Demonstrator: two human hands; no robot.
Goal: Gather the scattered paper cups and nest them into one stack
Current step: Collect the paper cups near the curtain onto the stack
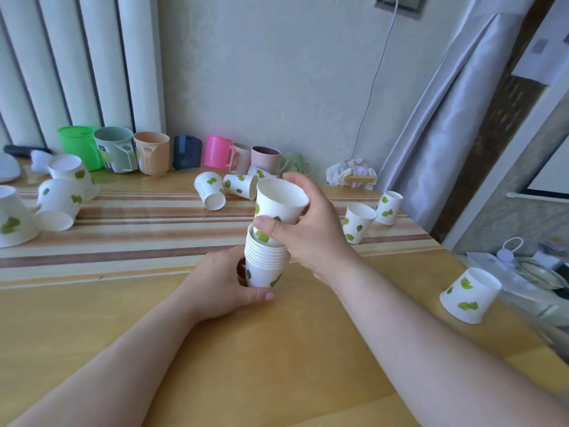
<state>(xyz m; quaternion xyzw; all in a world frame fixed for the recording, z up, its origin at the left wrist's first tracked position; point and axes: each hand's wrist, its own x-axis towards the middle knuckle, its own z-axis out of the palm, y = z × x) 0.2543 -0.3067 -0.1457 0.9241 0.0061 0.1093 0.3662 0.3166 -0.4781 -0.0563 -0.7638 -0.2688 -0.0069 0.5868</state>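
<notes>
Right there in the middle of the frame stands the stack of white paper cups with green leaf prints (266,263), its many rolled rims bunched close together, mouth up and its long axis upright on the yellow wooden table (129,328). The left hand (226,283) wraps its fingers and thumb around the bottom cup. The right hand (303,226) curls round the top paper cup (281,203), thumb in front and fingers behind; this cup sits partly inside the stack, mouth up and tilted slightly toward the upper left.

Loose paper cups of the same print lie all about. At the left edge one large cup (14,218) stands upside down, and beside it two more (66,188) lie tipped against each other. Behind the stack, a pair of fallen cups (224,188) lies on its sides on the striped band of the table. To the right, two upright cups (371,215) stand close together, and lower right a single cup (469,294) rests mouth down near the table's edge.

Along the wall in the upper left runs a row of coloured plastic mugs (151,152): green, grey-green, tan, dark blue, pink, mauve. A crumpled wrapper (351,174) sits right of them, under a grey curtain (446,118).
</notes>
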